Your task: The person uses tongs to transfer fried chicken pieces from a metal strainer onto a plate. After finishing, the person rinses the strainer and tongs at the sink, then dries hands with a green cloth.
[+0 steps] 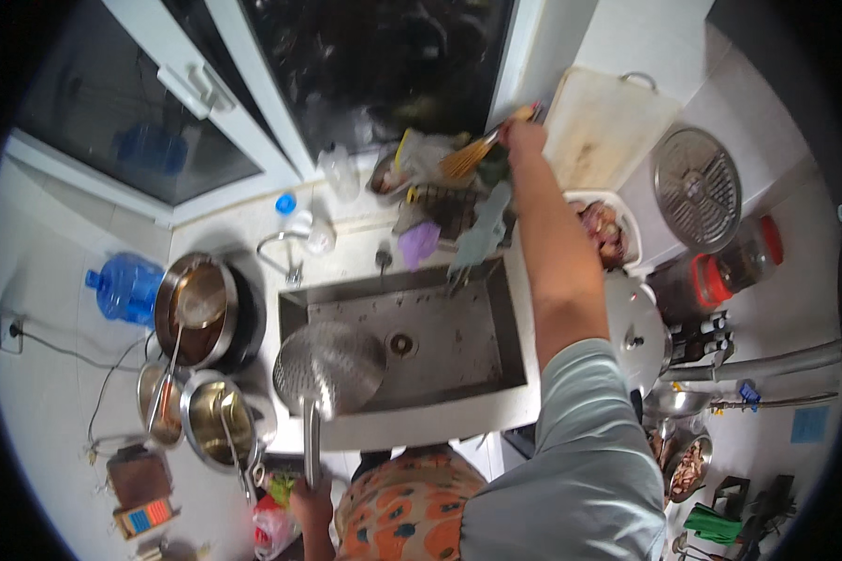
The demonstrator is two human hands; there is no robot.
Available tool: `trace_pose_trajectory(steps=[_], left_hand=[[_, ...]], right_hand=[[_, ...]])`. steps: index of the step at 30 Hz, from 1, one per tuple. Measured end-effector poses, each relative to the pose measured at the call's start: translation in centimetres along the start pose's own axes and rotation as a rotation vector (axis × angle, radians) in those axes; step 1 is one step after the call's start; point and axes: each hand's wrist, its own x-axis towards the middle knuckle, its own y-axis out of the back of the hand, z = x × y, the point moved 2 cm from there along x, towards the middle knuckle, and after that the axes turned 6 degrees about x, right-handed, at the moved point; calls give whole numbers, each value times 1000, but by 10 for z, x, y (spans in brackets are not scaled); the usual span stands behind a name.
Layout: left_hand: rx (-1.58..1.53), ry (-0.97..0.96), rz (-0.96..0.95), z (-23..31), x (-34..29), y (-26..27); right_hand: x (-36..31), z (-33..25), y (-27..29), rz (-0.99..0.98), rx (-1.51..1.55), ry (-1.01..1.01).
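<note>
My left hand (311, 505), low in the view, is closed round the handle of a large perforated metal skimmer (332, 366). The skimmer's round bowl hangs over the left part of the sink (449, 341). My right arm stretches far forward to the windowsill, where my right hand (524, 134) is closed on the handle end of a yellowish bamboo brush (468, 157). Its bristles point left, beside a pale crumpled cloth or bag (428, 154). Below the brush, a dark wire basket (444, 208) stands with a purple cloth (419, 245) and a grey-green cloth (484, 234) hanging from it.
At left are a big pot (237, 309) with a strainer in it, a metal pot of liquid (217, 421) and a blue water jug (126, 288). The faucet (293, 271) rises behind the sink. Rightward stand a cutting board (603, 122), a white tub (634, 234) and a lidded pot (627, 313).
</note>
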Motion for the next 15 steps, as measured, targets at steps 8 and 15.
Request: trace_pose_trajectory(steps=[8, 15], left_hand=[[-150, -3, -182, -30, 26, -14], [-352, 118, -399, -72, 33, -63]], right_hand=[[-295, -33, 194, -59, 127, 620], [-590, 184, 393, -299, -299, 317]])
